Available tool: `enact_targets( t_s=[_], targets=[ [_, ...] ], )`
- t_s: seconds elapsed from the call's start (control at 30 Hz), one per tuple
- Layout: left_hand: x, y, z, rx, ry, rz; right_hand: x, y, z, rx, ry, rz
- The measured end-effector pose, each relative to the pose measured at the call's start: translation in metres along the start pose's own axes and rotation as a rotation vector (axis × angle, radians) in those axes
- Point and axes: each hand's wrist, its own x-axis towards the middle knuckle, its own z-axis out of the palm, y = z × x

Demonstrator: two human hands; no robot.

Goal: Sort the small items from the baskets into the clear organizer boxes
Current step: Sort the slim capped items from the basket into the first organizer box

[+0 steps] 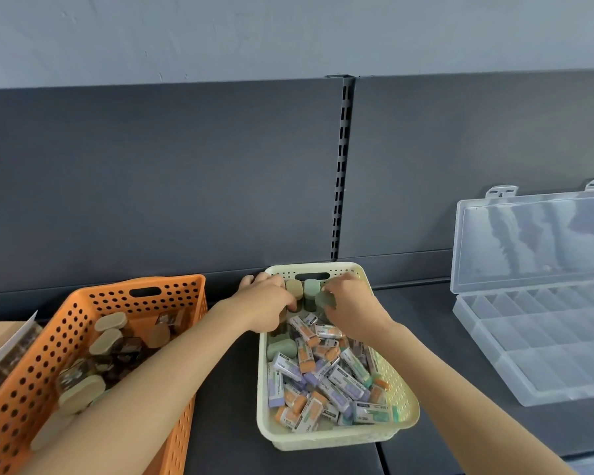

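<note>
Looking down from head height, both hands are close together at the far end of the cream basket [405, 399]. The right hand [352, 311] pinches a small grey-green piece [325, 299] above the pile. The left hand [270, 301] curls its fingers down beside the small tubs [294, 289] standing at the far wall, and I can't tell whether it holds one. Wrapped erasers [326, 382] fill the rest of the basket. The clear organizer box [515, 341] lies open on the shelf [432, 323] to the right of the cream basket, well apart from it. Its lid is propped up behind and its long side runs rightward out of view. The right hand is nearer, so it should carry pieces across. The orange basket [186, 337] sits left of the cream one.
</note>
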Motion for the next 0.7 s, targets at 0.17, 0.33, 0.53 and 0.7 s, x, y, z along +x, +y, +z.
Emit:
enact_targets(
  t_s=[0.17,0.33,0.53,0.7],
  targets=[
    [0.005,0.003,-0.002,0.026,0.021,0.021,-0.007,-0.001,-0.009,0.151,0.071,0.043],
    [0.001,0.0,0.003,-0.127,0.112,0.045,-0.016,-0.003,-0.015,0.29,0.201,0.076],
    [-0.021,-0.006,0.002,-0.44,0.278,0.022,-0.025,-0.012,-0.023,0.413,0.301,0.105],
    [-0.059,-0.016,-0.006,-0.522,0.461,-0.007,-0.034,-0.042,-0.032,0.505,0.29,0.035]
  ],
)
